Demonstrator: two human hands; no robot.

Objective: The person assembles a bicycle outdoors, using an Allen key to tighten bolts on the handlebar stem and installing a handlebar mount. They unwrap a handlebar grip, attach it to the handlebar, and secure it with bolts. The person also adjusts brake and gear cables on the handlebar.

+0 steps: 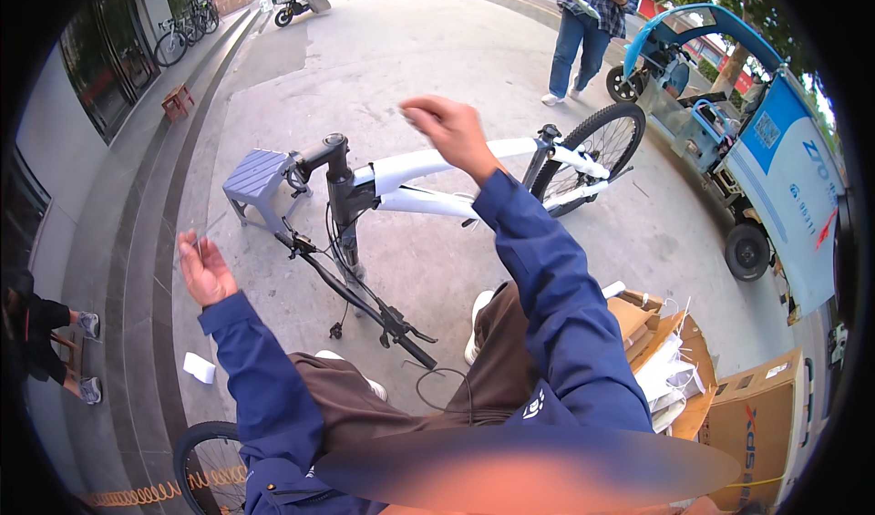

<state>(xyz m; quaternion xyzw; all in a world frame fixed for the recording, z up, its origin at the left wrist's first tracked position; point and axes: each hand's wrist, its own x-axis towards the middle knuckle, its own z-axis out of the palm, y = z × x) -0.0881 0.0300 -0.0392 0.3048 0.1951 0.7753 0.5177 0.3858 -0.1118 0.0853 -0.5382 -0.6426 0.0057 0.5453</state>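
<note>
Both my arms, in blue jacket sleeves, are raised over a white bicycle frame [428, 164]. My left hand [206, 271] is held up at the left with its palm showing and fingers apart, above the bare pavement near the grey stool [256, 178]. My right hand [453, 130] is higher, over the frame's top tube, blurred, with its fingers drawn together and nothing visible in them. The bicycle has a rear wheel [594, 150] but no front wheel. Its black handlebar [360, 301] hangs down to the ground with loose cables.
A loose bicycle wheel [205, 465] lies at the lower left and open cardboard boxes [756, 419] with packing at the lower right. A blue three-wheeled cart [775, 164] is parked on the right. A person in a plaid shirt [588, 23] walks behind; another person's legs [55, 346] are at the left edge.
</note>
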